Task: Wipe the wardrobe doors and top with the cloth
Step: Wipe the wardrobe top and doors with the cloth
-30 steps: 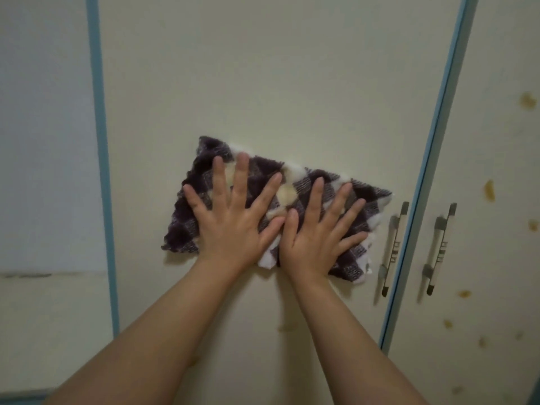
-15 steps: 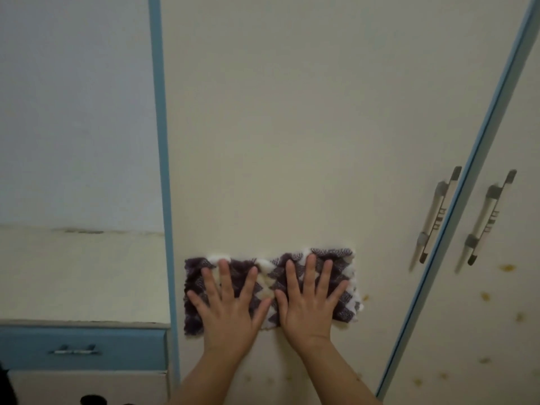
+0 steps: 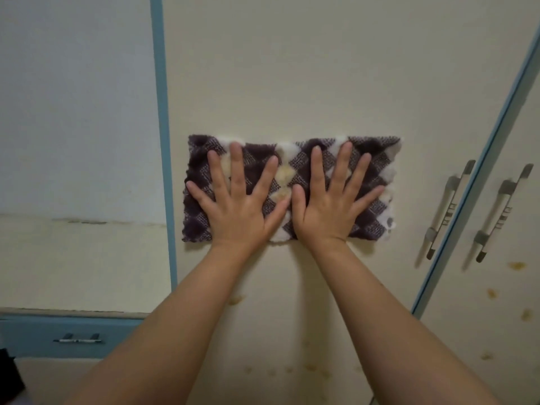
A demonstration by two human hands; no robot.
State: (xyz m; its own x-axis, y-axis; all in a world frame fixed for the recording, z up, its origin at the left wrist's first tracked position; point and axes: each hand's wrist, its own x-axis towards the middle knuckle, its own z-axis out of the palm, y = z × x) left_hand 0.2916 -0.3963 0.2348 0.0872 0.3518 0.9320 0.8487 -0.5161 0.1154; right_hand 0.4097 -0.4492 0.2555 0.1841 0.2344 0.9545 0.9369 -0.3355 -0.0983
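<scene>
The left hand [image 3: 238, 211] and right hand [image 3: 330, 211] have slid the cloth [image 3: 377, 153] up the door [image 3: 292, 68] since half a second ago, to the level of the handles [image 3: 447, 209]. Both lie flat, fingers straight and spread, only pressing the cloth on the door. It is checked purple and white, spread flat, yellowish in the middle.

Both hands flat, fingers spread, pressing cloth [image 3: 377, 159] against cream door [image 3: 292, 68]: left hand [image 3: 239, 206], right hand [image 3: 327, 209], thumbs close. 2 handles [image 3: 450, 209] at right, either side of blue edge. Yellow stains [image 3: 515, 266] on right door. Blue drawer [image 3: 43, 337] lower left.
</scene>
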